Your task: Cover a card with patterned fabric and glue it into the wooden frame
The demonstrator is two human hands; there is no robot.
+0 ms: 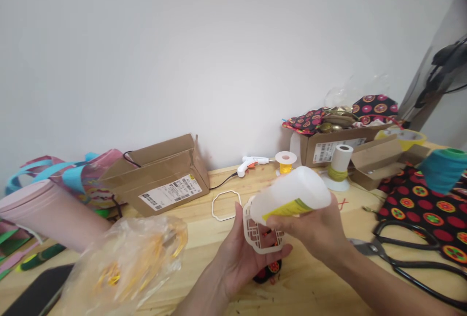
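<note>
My left hand (237,255) lies palm up over the wooden table (317,282) and cradles a small white lattice frame (260,233). My right hand (314,231) is wrapped round a white glue bottle (292,194) with a yellow-green label, tipped so its nozzle end points down at the frame. The nozzle itself is hidden behind the frame. A second white frame outline (226,205) lies flat on the table just beyond my left hand. A small patch of red-and-black patterned fabric (268,272) shows under my left hand.
A clear plastic bag (127,260) with yellow pieces lies at front left. Cardboard boxes (160,175) (339,148) stand along the wall, with a white glue gun (251,163) and thread spools (285,161) between. Black scissors (408,255) and patterned cloth (423,199) lie right.
</note>
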